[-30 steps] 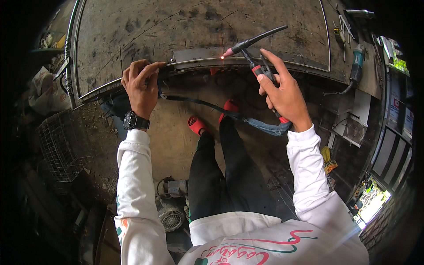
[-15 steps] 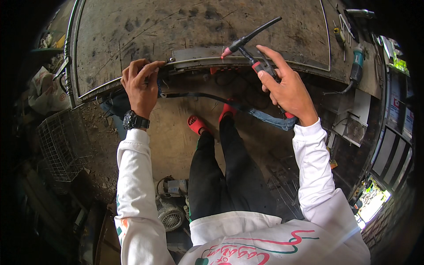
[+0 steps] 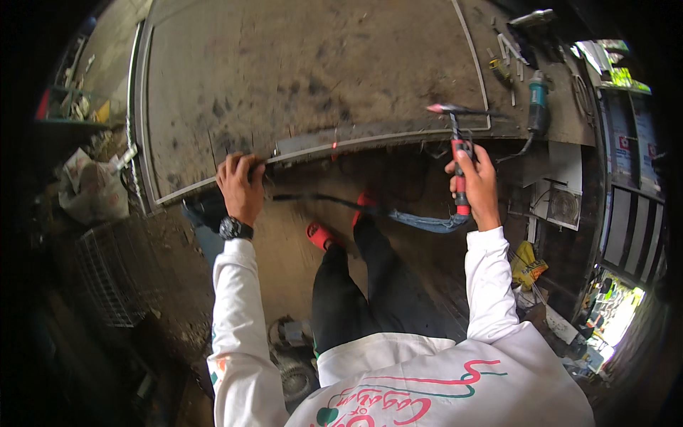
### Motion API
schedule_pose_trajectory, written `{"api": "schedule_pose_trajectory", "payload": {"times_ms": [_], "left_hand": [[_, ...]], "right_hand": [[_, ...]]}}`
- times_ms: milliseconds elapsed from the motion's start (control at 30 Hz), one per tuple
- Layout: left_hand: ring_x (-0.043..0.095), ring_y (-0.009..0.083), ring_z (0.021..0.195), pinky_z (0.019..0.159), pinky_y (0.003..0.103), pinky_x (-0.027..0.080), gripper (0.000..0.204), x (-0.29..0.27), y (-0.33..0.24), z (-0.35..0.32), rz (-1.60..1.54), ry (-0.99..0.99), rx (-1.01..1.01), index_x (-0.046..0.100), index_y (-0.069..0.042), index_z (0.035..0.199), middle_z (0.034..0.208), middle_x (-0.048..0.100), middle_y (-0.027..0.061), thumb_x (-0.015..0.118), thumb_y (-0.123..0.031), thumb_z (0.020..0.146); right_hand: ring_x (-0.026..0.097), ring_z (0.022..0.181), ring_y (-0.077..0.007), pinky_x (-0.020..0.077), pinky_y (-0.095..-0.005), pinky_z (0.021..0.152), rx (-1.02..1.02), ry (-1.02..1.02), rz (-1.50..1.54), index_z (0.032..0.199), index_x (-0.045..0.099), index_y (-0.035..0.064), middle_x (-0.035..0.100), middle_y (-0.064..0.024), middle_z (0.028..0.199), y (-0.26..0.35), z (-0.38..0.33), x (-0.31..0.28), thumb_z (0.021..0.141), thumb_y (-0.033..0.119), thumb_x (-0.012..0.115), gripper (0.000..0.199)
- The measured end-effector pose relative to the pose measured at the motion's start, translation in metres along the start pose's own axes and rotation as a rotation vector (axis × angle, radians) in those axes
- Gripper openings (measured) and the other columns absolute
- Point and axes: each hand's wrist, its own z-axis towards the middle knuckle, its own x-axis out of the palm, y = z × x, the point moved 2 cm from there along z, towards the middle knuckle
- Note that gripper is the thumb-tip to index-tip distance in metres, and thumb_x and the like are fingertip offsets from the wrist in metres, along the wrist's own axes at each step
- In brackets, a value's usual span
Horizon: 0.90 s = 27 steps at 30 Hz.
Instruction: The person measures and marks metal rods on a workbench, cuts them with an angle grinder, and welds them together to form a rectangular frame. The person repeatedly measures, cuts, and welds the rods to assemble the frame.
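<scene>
My right hand (image 3: 481, 186) is wrapped around the red-and-black handle of a TIG welding torch (image 3: 461, 171). Its pinkish nozzle points left, raised off the workbench's near edge. From the handle's lower end hangs a cable sleeved in blue denim (image 3: 427, 222). My left hand (image 3: 242, 191), with a black watch at the wrist, has its fingers curled over the near bar of a thin metal frame (image 3: 398, 136) on the bench. The fingertips' exact hold is partly hidden. Between the hands, a small spot (image 3: 334, 145) on the bar glows red.
The stained workbench (image 3: 299, 64) fills the far side. At its right lie a teal angle grinder (image 3: 538, 103), a yellow-and-black tape measure (image 3: 500, 69) and loose metal strips. A wire cage (image 3: 110, 274) and a plastic bag (image 3: 89, 185) are at left. A motor-like machine (image 3: 295, 370) stands by my legs.
My right hand has drawn the torch rightward and toward me, away from the glowing spot. My left hand stays at the frame. The whole view has shifted with my head.
</scene>
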Motion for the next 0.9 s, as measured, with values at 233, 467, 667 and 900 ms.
{"api": "schedule_pose_trajectory", "payload": {"times_ms": [233, 467, 667, 900], "left_hand": [[0.062, 0.0287, 0.099, 0.101, 0.042, 0.039, 0.016, -0.073, -0.051, 0.037, 0.021, -0.08, 0.198, 0.065, -0.012, 0.112, 0.101, 0.068, 0.0052, 0.068, -0.011, 0.096], [0.061, 0.0187, 0.081, 0.088, 0.037, 0.039, 0.021, -0.228, -0.161, 0.157, 0.054, -0.27, 0.275, 0.07, -0.012, 0.1, 0.088, 0.069, 0.0, 0.085, -0.015, 0.086], [0.061, 0.0181, 0.077, 0.087, 0.036, 0.04, 0.017, -0.278, -0.239, 0.233, 0.104, -0.529, 0.297, 0.072, -0.01, 0.098, 0.086, 0.069, 0.0001, 0.084, -0.014, 0.086], [0.061, 0.0181, 0.078, 0.086, 0.035, 0.041, 0.014, -0.31, -0.269, 0.264, 0.178, -0.686, 0.234, 0.072, -0.008, 0.094, 0.085, 0.068, 0.0003, 0.083, -0.014, 0.088]], "right_hand": [[0.074, 0.067, -0.0264, 0.0585, -0.0387, 0.055, -0.009, -0.407, 0.265, 0.126, 0.052, 0.0074, 0.074, -0.0169, 0.099, -0.021, 0.082, -0.133, 0.105, 0.028, 0.067, 0.032], [0.068, 0.076, -0.0233, 0.0603, -0.0436, 0.062, 0.169, -0.243, 0.451, 0.12, 0.062, 0.0146, 0.062, -0.0043, 0.1, -0.077, 0.236, -0.208, 0.102, 0.037, 0.071, 0.03], [0.072, 0.075, -0.0199, 0.0463, -0.0321, 0.048, 0.243, -0.141, 0.268, 0.111, 0.064, 0.0142, 0.07, -0.002, 0.097, -0.099, 0.296, -0.218, 0.1, 0.03, 0.072, 0.021], [0.064, 0.089, -0.0185, 0.0496, -0.0466, 0.077, 0.33, -0.083, 0.456, 0.115, 0.066, 0.0193, 0.067, 0.0008, 0.102, -0.13, 0.286, -0.217, 0.099, 0.032, 0.075, 0.022]]}}
